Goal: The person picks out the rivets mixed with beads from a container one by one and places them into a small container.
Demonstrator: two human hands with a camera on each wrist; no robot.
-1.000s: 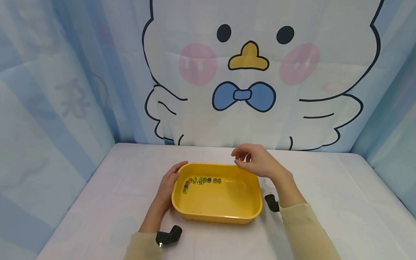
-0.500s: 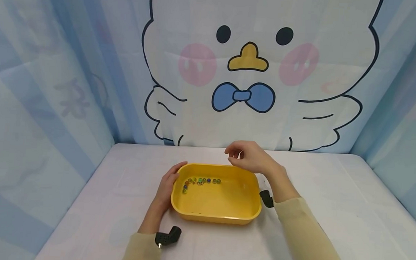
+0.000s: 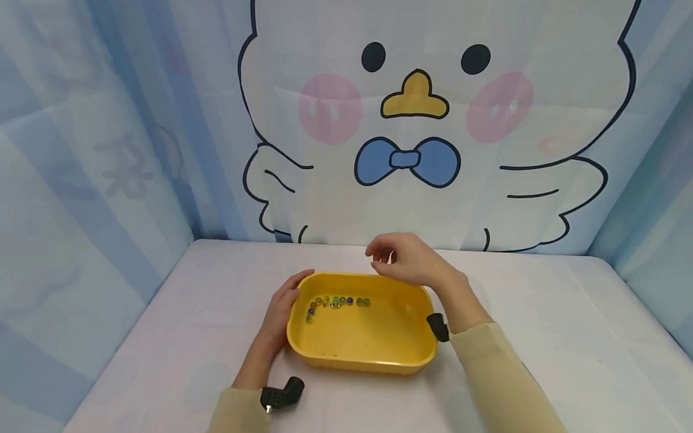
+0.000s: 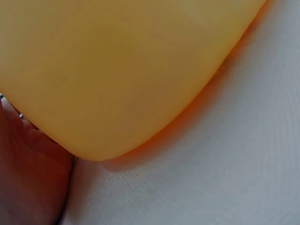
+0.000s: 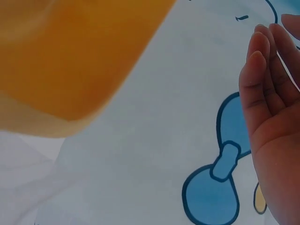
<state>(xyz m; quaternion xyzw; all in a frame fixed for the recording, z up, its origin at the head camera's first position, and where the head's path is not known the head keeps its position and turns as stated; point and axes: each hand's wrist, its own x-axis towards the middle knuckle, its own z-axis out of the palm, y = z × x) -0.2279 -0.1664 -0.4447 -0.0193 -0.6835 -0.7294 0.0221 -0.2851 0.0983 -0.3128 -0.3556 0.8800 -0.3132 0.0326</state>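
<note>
A yellow plastic tray [image 3: 359, 338] stands on the table, with several small coloured glass marbles [image 3: 350, 301] lying along its back and left inner edges. Tiny gold-coloured bits, too small to identify, sit among them. My left hand [image 3: 278, 310] rests along the outside of the tray's left wall, fingers stretched toward the back left corner. In the left wrist view its palm [image 4: 33, 173] lies beside the yellow wall. My right hand [image 3: 410, 260] hovers over the tray's back edge, fingers loosely bent. The right wrist view shows nothing between its fingers [image 5: 258, 84].
A pale cloth covers the table [image 3: 548, 351]. Behind it hangs a curtain [image 3: 404, 212] printed with a cartoon bird, and blue curtains [image 3: 96, 169] close off both sides. A small black camera [image 3: 283, 393] sits on each wrist.
My right hand has drifted left and slightly farther back along the tray's back edge. The left hand, tray and marbles keep their places.
</note>
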